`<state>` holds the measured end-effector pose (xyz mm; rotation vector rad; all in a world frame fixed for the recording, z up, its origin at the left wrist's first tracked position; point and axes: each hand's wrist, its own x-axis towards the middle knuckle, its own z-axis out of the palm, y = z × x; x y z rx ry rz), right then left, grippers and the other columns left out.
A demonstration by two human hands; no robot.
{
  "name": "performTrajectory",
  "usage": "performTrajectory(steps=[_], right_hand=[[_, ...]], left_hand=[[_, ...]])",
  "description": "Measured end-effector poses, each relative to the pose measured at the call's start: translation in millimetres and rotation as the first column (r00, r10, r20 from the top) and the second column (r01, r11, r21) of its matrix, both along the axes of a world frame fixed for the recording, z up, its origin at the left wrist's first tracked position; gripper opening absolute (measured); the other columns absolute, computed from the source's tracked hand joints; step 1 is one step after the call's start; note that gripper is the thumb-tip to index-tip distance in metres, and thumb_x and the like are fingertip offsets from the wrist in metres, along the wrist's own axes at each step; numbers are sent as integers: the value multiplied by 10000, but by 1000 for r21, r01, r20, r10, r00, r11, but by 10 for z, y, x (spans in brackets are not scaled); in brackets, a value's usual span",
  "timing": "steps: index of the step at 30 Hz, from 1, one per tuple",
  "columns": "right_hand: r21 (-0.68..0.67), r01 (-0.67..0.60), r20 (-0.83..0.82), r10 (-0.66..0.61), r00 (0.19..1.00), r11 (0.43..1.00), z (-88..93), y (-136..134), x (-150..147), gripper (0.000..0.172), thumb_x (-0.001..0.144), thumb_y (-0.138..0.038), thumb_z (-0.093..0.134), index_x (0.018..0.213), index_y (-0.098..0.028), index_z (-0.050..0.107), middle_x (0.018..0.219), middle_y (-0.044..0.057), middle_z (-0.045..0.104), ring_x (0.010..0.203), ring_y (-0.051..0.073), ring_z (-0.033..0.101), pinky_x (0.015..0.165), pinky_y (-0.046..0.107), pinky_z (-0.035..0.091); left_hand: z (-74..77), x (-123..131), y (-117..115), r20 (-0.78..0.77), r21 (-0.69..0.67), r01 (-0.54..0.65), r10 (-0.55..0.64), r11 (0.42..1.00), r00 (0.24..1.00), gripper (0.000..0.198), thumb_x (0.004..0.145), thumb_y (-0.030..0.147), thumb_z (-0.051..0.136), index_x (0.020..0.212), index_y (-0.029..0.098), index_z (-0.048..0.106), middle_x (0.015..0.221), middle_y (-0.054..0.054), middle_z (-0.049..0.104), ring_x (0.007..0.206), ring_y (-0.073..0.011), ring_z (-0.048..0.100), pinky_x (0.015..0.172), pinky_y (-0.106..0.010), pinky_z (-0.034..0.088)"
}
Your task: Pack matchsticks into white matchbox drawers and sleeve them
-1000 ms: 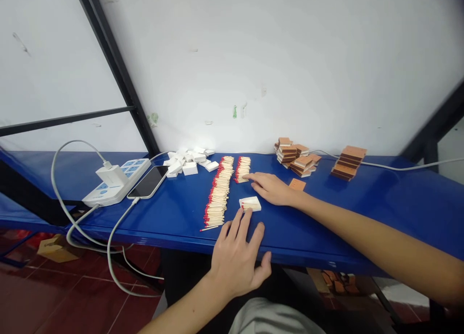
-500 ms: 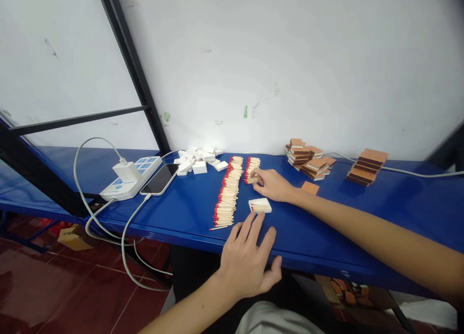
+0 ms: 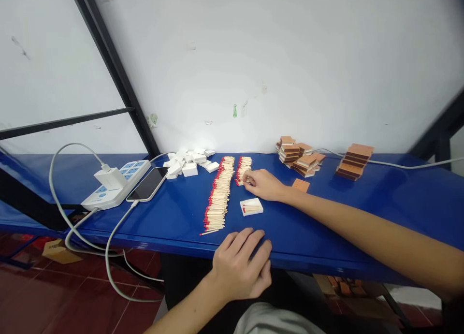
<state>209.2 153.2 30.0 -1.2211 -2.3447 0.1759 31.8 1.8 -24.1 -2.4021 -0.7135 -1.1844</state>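
Note:
My right hand (image 3: 264, 184) is at the near end of a short row of red-tipped matches (image 3: 244, 166), thumb and forefinger pinched on a match there; the match itself is mostly hidden. Just below this hand lies a white matchbox tray (image 3: 258, 209) with a few matches in it. Left of both runs a longer row of matches (image 3: 219, 194). My left hand (image 3: 241, 264) rests at the table's front edge, nearest the tray but apart from it, its fingers loosely bent and apart, holding nothing.
White trays (image 3: 190, 168) are heaped at the back left, near a phone (image 3: 148, 184) and a power strip (image 3: 105, 198) with cables. Brown matchbox sleeves (image 3: 354, 161) stand stacked at the right, beside a pile of boxes (image 3: 302, 156). One flat sleeve (image 3: 300, 185) lies behind my right forearm.
My left hand has drawn back from the tray toward the table edge, its fingers curling a little. My right hand stays at the short row, pinching more closely. The view has shifted slightly right.

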Motion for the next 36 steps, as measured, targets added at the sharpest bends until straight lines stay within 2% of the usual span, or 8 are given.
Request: performTrajectory(steps=[11, 25, 36], right_hand=[[0, -36, -17, 36, 999, 999, 17, -19, -3, 78, 766, -156, 558, 805, -173, 623, 613, -28, 542, 544, 98, 436, 567, 229, 267], [-49, -86, 10, 87, 996, 995, 67, -59, 24, 36, 770, -172, 572, 769, -183, 606, 612, -38, 531, 553, 98, 437, 568, 233, 251], [-92, -88, -133, 76, 988, 992, -13, 8, 44, 42, 758, -187, 582, 749, -176, 622, 583, -53, 528, 533, 82, 446, 564, 214, 297]], left_hand=[[-2, -6, 14, -13, -7, 3, -3, 1000, 1000, 278, 820, 229, 547, 1051, 168, 689, 1099, -67, 722, 947, -247, 652, 777, -362, 481], [4, -8, 1, -20, -7, 1, -1, 1000, 1000, 283, 816, 235, 549, 1053, 169, 689, 1111, -62, 719, 949, -250, 652, 772, -367, 484], [28, -11, 1, -23, -8, 1, -1, 1000, 1000, 283, 817, 224, 550, 1056, 164, 689, 1098, -69, 721, 949, -250, 654, 775, -363, 491]])
